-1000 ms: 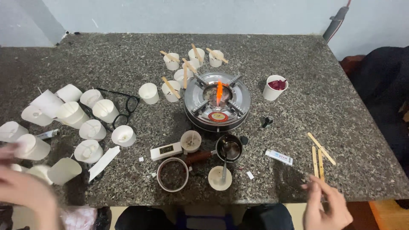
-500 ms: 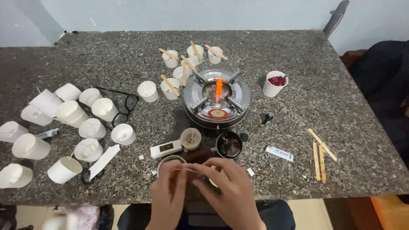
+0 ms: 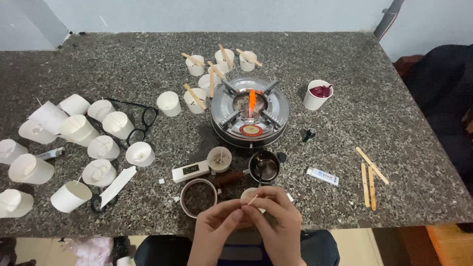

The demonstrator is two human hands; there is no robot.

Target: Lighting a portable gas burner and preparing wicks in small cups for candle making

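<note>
pale thin wick [image 3: 252,199] is pinched between the fingertips of the left hand [image 3: 217,227] and right hand [image 3: 276,224], both pressed together at lower centre of the frame. just above the hands sit a small white cup [image 3: 248,193], partly hidden, and an empty round ring [image 3: 198,197]. further up stand a dark metal pot [image 3: 265,168] and a lit burner [image 3: 250,112]. wooden sticks [image 3: 369,177] lie at right; white paper cups [image 3: 74,143] crowd the left.

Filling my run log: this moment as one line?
left hand + right hand: pinching thin stick | over granite table | burner lit
</note>
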